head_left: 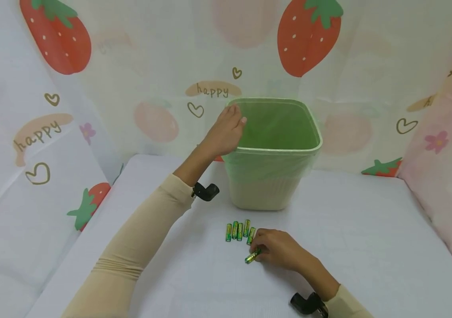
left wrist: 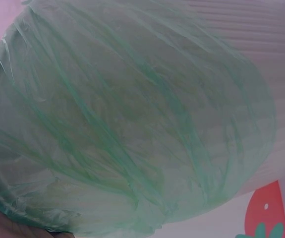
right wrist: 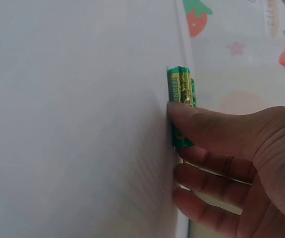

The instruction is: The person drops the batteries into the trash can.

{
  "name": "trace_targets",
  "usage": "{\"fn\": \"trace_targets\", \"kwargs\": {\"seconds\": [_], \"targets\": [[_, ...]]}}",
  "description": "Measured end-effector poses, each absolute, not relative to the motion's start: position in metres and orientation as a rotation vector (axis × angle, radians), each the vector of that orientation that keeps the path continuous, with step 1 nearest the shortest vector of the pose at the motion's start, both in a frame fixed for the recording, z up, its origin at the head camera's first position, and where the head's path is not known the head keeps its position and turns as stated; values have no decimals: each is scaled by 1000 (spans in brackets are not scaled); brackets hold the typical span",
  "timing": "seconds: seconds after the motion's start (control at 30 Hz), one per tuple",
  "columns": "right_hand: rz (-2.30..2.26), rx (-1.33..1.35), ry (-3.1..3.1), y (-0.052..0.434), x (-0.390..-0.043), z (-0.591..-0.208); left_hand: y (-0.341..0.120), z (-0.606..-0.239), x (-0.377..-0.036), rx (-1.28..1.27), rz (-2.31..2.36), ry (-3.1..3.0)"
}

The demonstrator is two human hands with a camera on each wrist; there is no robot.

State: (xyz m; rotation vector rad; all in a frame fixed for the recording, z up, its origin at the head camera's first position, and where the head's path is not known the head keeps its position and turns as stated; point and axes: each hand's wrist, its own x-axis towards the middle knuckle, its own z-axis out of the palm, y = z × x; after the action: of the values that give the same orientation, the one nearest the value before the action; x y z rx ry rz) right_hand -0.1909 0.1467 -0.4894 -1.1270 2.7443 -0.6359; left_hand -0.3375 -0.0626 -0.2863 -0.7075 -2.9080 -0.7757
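A beige bin [head_left: 263, 190] lined with a green plastic bag [left wrist: 132, 124] stands at the back of the white table [head_left: 369, 247]. My left hand [head_left: 237, 118] holds the bin's left rim, thumb toward the inside. The left wrist view shows only the bag over the bin's ribbed wall. Several green-and-gold batteries [head_left: 239, 231] lie side by side in front of the bin. Just below them, my right hand [head_left: 258, 252] pinches one more battery [head_left: 252, 256] between thumb and fingers, low on the table. In the right wrist view the thumb [right wrist: 206, 124] crosses that battery [right wrist: 181, 91].
Strawberry-print cloth [head_left: 170, 66] hangs behind and to both sides of the table. The bin's inside [head_left: 277, 126] shows only the green liner. Bare white tabletop lies left and right of the batteries.
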Motion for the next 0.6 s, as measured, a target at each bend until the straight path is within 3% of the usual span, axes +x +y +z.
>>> {"fn": "trace_targets", "kwargs": {"seconds": [0.6], "targets": [[-661,-1142,2687,152,-192,-482,-63,-287,-337,-738,-750,-2884]]}}
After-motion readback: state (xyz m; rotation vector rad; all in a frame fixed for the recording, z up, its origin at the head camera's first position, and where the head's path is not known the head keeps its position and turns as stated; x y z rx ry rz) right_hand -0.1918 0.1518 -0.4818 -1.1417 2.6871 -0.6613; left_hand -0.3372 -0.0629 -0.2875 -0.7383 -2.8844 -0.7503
